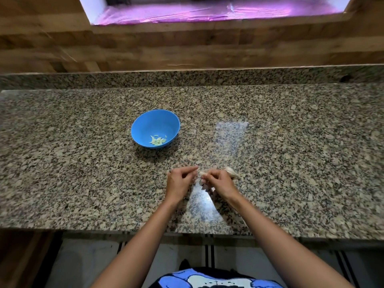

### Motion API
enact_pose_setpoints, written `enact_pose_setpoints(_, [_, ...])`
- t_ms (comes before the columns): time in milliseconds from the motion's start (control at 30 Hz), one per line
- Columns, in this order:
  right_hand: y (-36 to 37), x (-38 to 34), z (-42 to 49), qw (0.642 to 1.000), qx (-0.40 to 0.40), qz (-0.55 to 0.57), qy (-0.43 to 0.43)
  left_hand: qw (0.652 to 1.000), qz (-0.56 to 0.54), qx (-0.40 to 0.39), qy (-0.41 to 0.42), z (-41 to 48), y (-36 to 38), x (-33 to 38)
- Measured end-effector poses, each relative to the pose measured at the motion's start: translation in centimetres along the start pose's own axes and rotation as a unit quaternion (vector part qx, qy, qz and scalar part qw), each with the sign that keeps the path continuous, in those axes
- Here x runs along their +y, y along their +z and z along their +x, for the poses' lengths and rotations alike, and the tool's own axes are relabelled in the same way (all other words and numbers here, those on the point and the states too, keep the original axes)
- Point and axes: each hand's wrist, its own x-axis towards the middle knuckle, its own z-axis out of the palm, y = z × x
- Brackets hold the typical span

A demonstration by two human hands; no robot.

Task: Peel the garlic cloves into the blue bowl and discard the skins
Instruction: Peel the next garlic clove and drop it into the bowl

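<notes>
Blue bowl [145, 123]: a few peeled garlic cloves [158, 140] at the bottom.
Right hand [220, 181]: fingers curled round a garlic bulb [231, 172].
Left hand [179, 181]: fingers curled, grip unclear.

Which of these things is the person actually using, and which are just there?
Job: blue bowl, peeled cloves in it, garlic piece pinched by right hand, left hand close by, pale lump behind the right hand.
Just there: granite counter, wooden wall, window.

Home kitchen, prob.: speckled granite countertop [83, 173] fills mid-frame, w/ matching granite upstand [187, 79] behind it. Wood-look wall [187, 44] across top. Centre-left, blue bowl [145, 121] w/ peeled garlic cloves [158, 140].
</notes>
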Motion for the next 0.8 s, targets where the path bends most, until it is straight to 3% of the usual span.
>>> enact_pose_setpoints(167, [-0.1, -0.4, -0.4, 0.998, -0.034, -0.061, 0.001, 0.993, -0.106, -0.026, -0.038, 0.1, 0.3, 0.5])
enact_pose_setpoints(267, [-0.2, -0.9, -0.6, 0.999, -0.048, -0.003, 0.024, 0.977, -0.188, -0.038, -0.090, 0.3, -0.1, 0.4])
enact_pose_setpoints(400, [-0.4, -1.6, -1.1, 0.984, -0.069, 0.144, 0.077, 0.916, -0.351, -0.075, -0.178, 0.3, -0.7, 0.5])
enact_pose_setpoints(500, [-0.2, -1.9, -1.1, 0.949, -0.077, 0.262, 0.160, 0.862, -0.457, -0.064, -0.209, -0.1, -0.5, 0.5])
enact_pose_setpoints(600, [0.3, -1.7, -0.9, 0.916, -0.060, 0.334, 0.215, 0.835, -0.502, -0.058, -0.217, -0.3, -0.1, 0.2])
enact_pose_setpoints(667, [0.6, -1.9, -1.1, 0.910, -0.056, 0.343, 0.226, 0.835, -0.503, -0.058, -0.216, -0.4, 0.1, 0.2])
enact_pose_setpoints(700, [0.5, -2.0, -1.2, 0.924, -0.053, 0.310, 0.217, 0.847, -0.482, -0.057, -0.215, -0.4, 0.1, 0.1])
enact_pose_setpoints(800, [0.1, -2.1, -1.5, 0.981, -0.030, 0.135, 0.135, 0.916, -0.346, -0.047, -0.198, -0.3, -0.3, 0.1])
